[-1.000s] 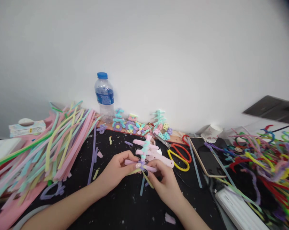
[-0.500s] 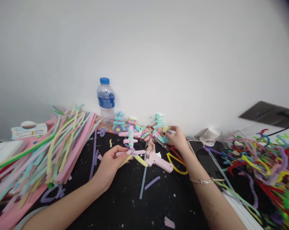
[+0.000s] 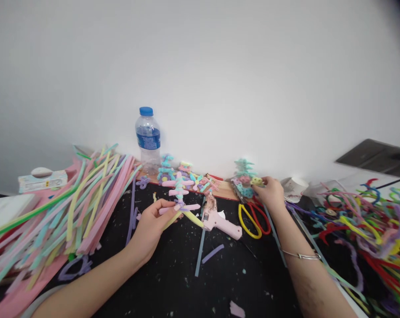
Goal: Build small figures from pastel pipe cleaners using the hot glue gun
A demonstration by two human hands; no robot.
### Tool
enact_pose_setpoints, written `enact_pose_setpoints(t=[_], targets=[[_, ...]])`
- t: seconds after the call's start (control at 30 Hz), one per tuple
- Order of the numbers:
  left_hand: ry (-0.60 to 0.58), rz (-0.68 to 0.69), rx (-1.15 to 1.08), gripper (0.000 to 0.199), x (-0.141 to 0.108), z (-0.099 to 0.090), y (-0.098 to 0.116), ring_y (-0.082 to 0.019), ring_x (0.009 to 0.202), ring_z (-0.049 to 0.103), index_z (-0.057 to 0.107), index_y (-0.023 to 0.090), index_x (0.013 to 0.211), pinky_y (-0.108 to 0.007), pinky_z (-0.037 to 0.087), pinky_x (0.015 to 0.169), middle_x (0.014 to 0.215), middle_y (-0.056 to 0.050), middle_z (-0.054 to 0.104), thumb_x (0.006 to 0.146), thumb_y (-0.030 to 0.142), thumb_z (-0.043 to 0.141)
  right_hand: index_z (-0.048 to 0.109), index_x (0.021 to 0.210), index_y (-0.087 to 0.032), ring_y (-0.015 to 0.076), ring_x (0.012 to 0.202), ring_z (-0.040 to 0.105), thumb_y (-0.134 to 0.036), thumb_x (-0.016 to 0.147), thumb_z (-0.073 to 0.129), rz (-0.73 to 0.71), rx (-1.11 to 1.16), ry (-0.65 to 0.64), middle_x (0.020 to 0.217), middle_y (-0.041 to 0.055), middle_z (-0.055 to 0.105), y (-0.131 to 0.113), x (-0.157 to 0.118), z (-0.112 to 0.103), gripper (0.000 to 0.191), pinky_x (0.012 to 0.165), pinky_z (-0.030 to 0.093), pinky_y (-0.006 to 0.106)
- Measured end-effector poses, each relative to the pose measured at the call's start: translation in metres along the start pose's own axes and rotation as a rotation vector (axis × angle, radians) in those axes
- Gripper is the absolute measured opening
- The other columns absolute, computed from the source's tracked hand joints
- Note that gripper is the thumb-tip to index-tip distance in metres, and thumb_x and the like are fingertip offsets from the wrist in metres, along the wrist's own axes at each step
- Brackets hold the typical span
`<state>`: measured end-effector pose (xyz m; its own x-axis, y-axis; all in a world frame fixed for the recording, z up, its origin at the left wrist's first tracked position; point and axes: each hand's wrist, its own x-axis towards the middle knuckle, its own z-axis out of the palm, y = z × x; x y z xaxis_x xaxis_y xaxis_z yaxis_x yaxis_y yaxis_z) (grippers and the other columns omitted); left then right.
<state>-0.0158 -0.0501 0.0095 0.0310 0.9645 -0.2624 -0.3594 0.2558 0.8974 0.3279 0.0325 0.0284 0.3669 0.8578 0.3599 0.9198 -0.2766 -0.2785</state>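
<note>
My left hand (image 3: 155, 229) pinches the base of a small pipe-cleaner tree (image 3: 179, 193), with pink cross pieces on a teal stem and pink and yellow strips spreading at the bottom. At the back right, my right hand (image 3: 271, 193) grips the edge of a teal pipe-cleaner tree (image 3: 244, 167) with pink and yellow fuzzy pieces at its foot. A pink glue gun (image 3: 224, 224) lies between my hands, its nozzle end toward the wall. Scissors with yellow and red handles (image 3: 251, 225) rest just below my right hand; their blades are hidden.
Bundled pastel pipe cleaners (image 3: 97, 198) cover the left side, and tangled bright ones (image 3: 379, 238) the right. Against the wall stand a water bottle (image 3: 148, 140), a blue pipe-cleaner piece (image 3: 166, 170) and a paper cup (image 3: 295, 187). A purple strip (image 3: 213, 254) lies in front.
My right hand has moved right along the wall, taking the teal tree with it and uncovering a wooden board. The pink tree in my left hand stays almost in place.
</note>
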Motion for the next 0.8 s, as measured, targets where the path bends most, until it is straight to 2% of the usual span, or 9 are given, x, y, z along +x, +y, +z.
enact_pose_setpoints(t=[0.1, 0.17, 0.27, 0.3, 0.37, 0.43, 0.5, 0.63, 0.8], targets=[[0.007, 0.007, 0.010, 0.030, 0.000, 0.000, 0.000, -0.011, 0.069, 0.056, 0.061, 0.017, 0.078, -0.023, 0.043, 0.068, 0.070, 0.002, 0.064, 0.063, 0.036, 0.079, 0.065, 0.086, -0.010, 0.0286, 0.081, 0.059, -0.030, 0.067, 0.061, 0.018, -0.039, 0.024, 0.079, 0.0127, 0.062, 0.010, -0.003, -0.004, 0.028, 0.072, 0.044, 0.035], [0.008, 0.011, 0.014, 0.030, 0.001, 0.000, 0.000, -0.011, 0.070, 0.056, 0.061, 0.017, 0.078, -0.024, 0.043, 0.070, 0.071, 0.002, 0.063, 0.063, 0.036, 0.078, 0.062, 0.092, -0.009, 0.0286, 0.082, 0.059, -0.030, 0.068, 0.061, 0.019, -0.047, 0.053, 0.084, 0.0143, 0.061, 0.007, -0.009, -0.006, 0.032, 0.072, 0.044, 0.036], [0.009, 0.023, 0.012, 0.030, 0.002, 0.000, 0.001, -0.012, 0.071, 0.057, 0.061, 0.017, 0.078, -0.025, 0.044, 0.071, 0.071, 0.002, 0.063, 0.063, 0.036, 0.078, 0.050, 0.114, -0.007, 0.0298, 0.089, 0.057, -0.034, 0.072, 0.062, 0.011, -0.046, 0.143, 0.108, 0.0216, 0.054, -0.011, -0.022, -0.012, 0.051, 0.073, 0.044, 0.038], [0.010, 0.026, 0.011, 0.030, 0.003, 0.000, 0.000, -0.013, 0.072, 0.057, 0.061, 0.017, 0.078, -0.026, 0.044, 0.071, 0.071, 0.002, 0.063, 0.063, 0.036, 0.078, 0.047, 0.117, -0.009, 0.0295, 0.092, 0.056, -0.034, 0.074, 0.061, -0.016, -0.040, 0.178, 0.112, 0.0212, 0.052, -0.019, -0.027, -0.014, 0.052, 0.075, 0.044, 0.037], [0.008, 0.032, 0.012, 0.029, 0.003, -0.001, 0.000, -0.013, 0.073, 0.058, 0.061, 0.017, 0.079, -0.026, 0.044, 0.072, 0.071, 0.002, 0.063, 0.064, 0.036, 0.078, 0.051, 0.110, -0.013, 0.0274, 0.091, 0.056, -0.031, 0.081, 0.054, -0.167, 0.036, 0.217, 0.107, 0.0173, 0.055, -0.038, -0.035, -0.017, 0.034, 0.076, 0.043, 0.036], [0.002, 0.040, 0.016, 0.029, 0.002, -0.002, -0.001, -0.014, 0.073, 0.058, 0.062, 0.017, 0.079, -0.026, 0.044, 0.072, 0.071, 0.002, 0.064, 0.064, 0.036, 0.077, 0.057, 0.098, -0.015, 0.0246, 0.089, 0.057, -0.024, 0.086, 0.047, -0.407, 0.112, -0.008, 0.096, 0.0123, 0.062, -0.057, -0.040, -0.016, 0.017, 0.079, 0.042, 0.035], [-0.003, 0.044, 0.020, 0.028, 0.002, -0.002, -0.001, -0.014, 0.073, 0.059, 0.062, 0.017, 0.078, -0.026, 0.044, 0.071, 0.071, 0.002, 0.064, 0.064, 0.036, 0.077, 0.061, 0.091, -0.018, 0.0212, 0.086, 0.059, -0.019, 0.084, 0.052, -0.505, 0.120, -0.133, 0.089, 0.0067, 0.066, -0.075, -0.041, -0.008, 0.011, 0.078, 0.043, 0.030], [0.010, 0.042, 0.017, 0.027, 0.002, -0.001, 0.000, -0.014, 0.073, 0.060, 0.063, 0.017, 0.078, -0.026, 0.045, 0.071, 0.072, 0.001, 0.065, 0.064, 0.035, 0.078, 0.062, 0.102, -0.019, 0.0189, 0.088, 0.060, -0.020, 0.088, 0.050, -0.550, 0.082, -0.244, 0.094, 0.0069, 0.069, -0.102, -0.037, 0.019, 0.019, 0.076, 0.042, 0.025], [0.024, 0.035, 0.014, 0.026, 0.004, -0.002, 0.001, -0.014, 0.073, 0.059, 0.063, 0.017, 0.077, -0.025, 0.045, 0.071, 0.072, 0.001, 0.065, 0.064, 0.034, 0.078, 0.064, 0.095, -0.016, 0.0210, 0.091, 0.059, -0.020, 0.088, 0.052, -0.529, -0.012, -0.303, 0.092, 0.0103, 0.068, -0.111, -0.031, 0.033, 0.015, 0.080, 0.040, 0.027]])
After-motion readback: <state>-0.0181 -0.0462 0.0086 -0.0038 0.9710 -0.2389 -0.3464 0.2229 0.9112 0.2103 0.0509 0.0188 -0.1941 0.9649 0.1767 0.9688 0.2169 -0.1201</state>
